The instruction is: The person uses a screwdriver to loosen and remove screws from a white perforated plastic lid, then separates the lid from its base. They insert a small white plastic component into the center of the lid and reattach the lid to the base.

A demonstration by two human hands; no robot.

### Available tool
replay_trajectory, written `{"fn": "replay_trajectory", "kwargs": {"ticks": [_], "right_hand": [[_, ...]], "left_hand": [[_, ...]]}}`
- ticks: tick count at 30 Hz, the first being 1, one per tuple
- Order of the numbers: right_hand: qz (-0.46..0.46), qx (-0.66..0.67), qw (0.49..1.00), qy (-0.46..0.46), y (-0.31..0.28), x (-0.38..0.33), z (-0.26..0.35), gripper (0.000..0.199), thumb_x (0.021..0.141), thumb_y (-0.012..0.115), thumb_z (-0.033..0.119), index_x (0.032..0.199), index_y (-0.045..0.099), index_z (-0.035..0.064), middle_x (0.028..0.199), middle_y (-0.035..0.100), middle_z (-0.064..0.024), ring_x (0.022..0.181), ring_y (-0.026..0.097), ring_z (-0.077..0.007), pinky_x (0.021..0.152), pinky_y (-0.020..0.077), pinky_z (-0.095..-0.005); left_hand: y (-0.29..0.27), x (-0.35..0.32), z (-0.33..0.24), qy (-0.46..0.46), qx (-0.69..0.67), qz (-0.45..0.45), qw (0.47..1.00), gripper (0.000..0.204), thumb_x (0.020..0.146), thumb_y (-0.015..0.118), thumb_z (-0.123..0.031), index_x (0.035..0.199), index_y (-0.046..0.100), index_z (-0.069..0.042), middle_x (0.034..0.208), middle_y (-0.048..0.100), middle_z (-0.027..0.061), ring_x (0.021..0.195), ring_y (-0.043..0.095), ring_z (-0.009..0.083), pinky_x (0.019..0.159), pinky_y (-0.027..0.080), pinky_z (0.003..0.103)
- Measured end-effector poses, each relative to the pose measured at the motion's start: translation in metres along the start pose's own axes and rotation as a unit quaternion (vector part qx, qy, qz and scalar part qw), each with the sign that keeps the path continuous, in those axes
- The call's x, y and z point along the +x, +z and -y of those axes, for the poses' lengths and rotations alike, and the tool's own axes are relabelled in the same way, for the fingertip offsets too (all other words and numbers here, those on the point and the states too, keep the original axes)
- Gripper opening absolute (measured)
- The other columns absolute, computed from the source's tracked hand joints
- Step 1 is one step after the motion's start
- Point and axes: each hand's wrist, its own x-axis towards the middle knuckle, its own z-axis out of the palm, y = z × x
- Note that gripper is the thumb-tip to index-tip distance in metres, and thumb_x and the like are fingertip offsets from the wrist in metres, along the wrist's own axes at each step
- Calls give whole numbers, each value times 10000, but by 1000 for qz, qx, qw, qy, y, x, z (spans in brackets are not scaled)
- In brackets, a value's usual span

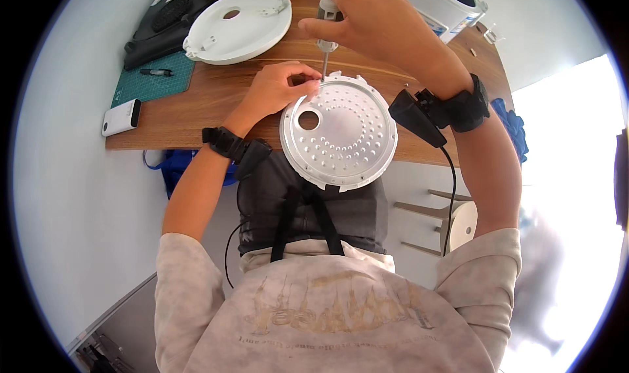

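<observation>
A round silver metal plate (354, 155) with a white rim, rows of small dimples and one large round hole lies at the table's front edge, partly overhanging it above my lap. My right hand (354, 18) grips the handle of a screwdriver (326, 44) held upright, its shaft pointing down to the plate's far rim. Beside the screwdriver's tip, my left hand (282, 88) has thumb and forefinger pinched together at that rim. Whatever lies between those fingertips is too small to make out.
A white round lid (246, 35) lies at the far left, near a green cutting mat (147, 88) bearing a black pen (157, 72). A white power bank (120, 118) sits at the left edge. An open white appliance body (438, 2) stands far right. Below is a stool (464, 229).
</observation>
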Motion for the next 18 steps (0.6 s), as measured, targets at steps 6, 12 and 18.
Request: {"fn": "replay_trajectory", "kwargs": {"ticks": [6, 12, 18], "right_hand": [[34, -22, 997, 66, -4, 16, 14, 380, 933, 671, 356, 869, 655, -19, 846, 687, -242, 827, 675, -403, 730, 523, -493], [-36, 95, 995, 16, 7, -5, -25, 253, 872, 760, 249, 960, 629, 52, 731, 671, -108, 599, 648, -313, 571, 507, -388], [9, 46, 995, -84, -8, -14, -17, 230, 867, 770, 175, 977, 632, 29, 851, 702, -114, 754, 688, -295, 677, 536, -350]], "left_hand": [[-1, -3, -1, 4, 33, 2, 999, 266, 912, 758, -272, 1077, 760, -62, 862, 715, 16, 658, 587, 88, 609, 472, 253], [-2, 1, -6, -31, 37, 27, 998, 283, 894, 747, -346, 1078, 774, -132, 984, 768, 14, 858, 724, 153, 755, 553, 298], [-3, -1, 0, 8, 37, 12, 999, 263, 912, 747, -307, 1071, 766, -99, 897, 732, 31, 659, 610, 116, 611, 486, 284]]}}
